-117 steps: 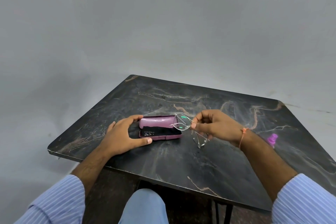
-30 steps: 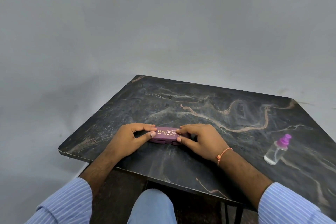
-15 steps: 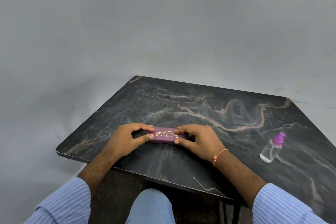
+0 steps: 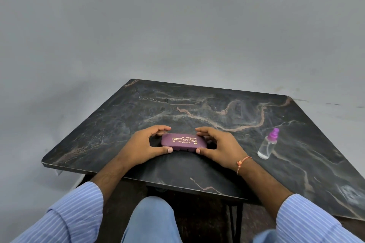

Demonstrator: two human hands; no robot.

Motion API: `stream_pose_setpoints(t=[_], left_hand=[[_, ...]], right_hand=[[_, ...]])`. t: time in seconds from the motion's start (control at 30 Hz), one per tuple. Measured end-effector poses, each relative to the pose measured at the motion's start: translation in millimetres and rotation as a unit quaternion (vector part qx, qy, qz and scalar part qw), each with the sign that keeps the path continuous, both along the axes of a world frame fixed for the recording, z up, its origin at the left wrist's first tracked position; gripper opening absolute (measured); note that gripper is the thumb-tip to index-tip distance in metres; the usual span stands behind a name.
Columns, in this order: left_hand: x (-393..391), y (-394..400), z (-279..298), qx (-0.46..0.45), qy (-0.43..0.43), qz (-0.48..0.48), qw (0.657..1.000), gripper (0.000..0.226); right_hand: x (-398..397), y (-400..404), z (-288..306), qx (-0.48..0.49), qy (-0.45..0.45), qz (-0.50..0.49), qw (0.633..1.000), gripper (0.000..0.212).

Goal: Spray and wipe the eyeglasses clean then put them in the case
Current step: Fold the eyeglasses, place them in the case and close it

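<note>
Case (image 4: 183, 142) sits closed on the dark marble counter (image 4: 217, 108), gold lettering facing up. My left hand (image 4: 142, 147) cups its left end, thumb at the near edge and fingers curled over the far edge, and my right hand (image 4: 219, 147) does the same on the right end. Spray bottle (image 4: 268, 144) stands upright off to my right, well apart from the case.

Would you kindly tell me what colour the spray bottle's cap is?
The spray bottle's cap is purple, seen clearly in the head view.
</note>
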State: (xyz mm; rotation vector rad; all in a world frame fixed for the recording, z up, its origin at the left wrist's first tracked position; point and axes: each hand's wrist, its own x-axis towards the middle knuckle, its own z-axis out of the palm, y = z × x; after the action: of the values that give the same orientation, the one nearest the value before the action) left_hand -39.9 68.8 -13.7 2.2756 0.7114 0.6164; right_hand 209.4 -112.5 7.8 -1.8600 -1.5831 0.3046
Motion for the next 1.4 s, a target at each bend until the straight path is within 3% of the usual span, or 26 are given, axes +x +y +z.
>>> stream_pose_setpoints(t=[0.23,0.5,0.63,0.77,0.87,1.2,1.4], left_hand=[[59.2,-37.5,1.0,0.01,-0.006,-0.062,0.998,0.071],[70.1,-50.0,1.9,0.012,0.019,-0.065,0.998,0.072],[63.4,-50.6,7.1,0.009,0.085,-0.086,0.993,0.095],[57.3,-58.8,5.4,0.143,0.219,-0.089,0.961,0.111],[56.7,-62.2,1.4,0.184,0.271,-0.084,0.941,0.117],[56.2,-55.8,-12.1,0.218,0.283,-0.092,0.93,0.108],[60.6,-57.7,6.0,0.169,0.315,-0.1,0.929,0.111]], right_hand=[[33.3,-70.5,-5.7,0.014,0.002,-0.071,0.997,0.063],[39.9,-88.9,-13.3,0.025,-0.021,-0.08,0.996,0.063],[39.1,-89.4,-17.4,-0.014,-0.089,-0.047,0.995,0.073],[32.8,-92.6,-14.9,-0.06,-0.138,-0.038,0.988,0.089],[28.5,-92.2,-13.5,-0.073,-0.181,-0.021,0.981,0.091],[29.9,-86.9,-21.9,-0.118,-0.225,-0.016,0.967,0.089],[32.4,-81.9,-11.8,-0.164,-0.207,-0.019,0.964,0.085]])
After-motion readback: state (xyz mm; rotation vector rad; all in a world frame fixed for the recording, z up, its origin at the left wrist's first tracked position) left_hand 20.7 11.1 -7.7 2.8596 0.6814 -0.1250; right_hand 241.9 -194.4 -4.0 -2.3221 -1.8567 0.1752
